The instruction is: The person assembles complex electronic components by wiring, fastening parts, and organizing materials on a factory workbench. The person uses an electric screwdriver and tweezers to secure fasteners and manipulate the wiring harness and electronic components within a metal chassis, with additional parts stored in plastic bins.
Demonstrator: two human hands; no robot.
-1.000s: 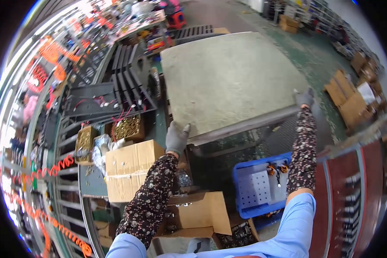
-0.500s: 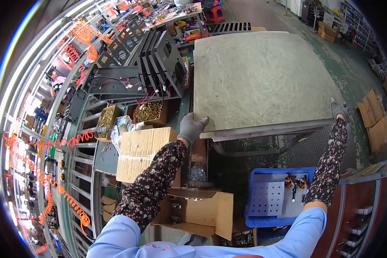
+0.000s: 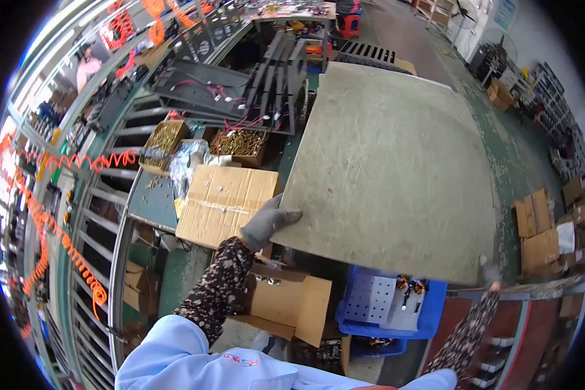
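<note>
A large grey-green flat board with a scuffed surface spans the middle of the view. My left hand, in a grey glove, grips its near left corner, thumb lying over the top and the other fingers along the side. At the near right corner my right hand, gloved too and slightly blurred, holds the edge; most of its fingers are hard to make out. Beneath the near edge sits a blue plastic bin with a perforated white sheet and wired parts in it, partly covered by the board.
Left of the board are a closed cardboard box, boxes of brass-coloured screws, dark metal frames and a roller conveyor. An open carton stands low in front. Cartons lie on the right.
The board's near edge has come toward me and now overlaps the blue bin; the support under it no longer shows. Both hands have moved with its corners. My view has shifted.
</note>
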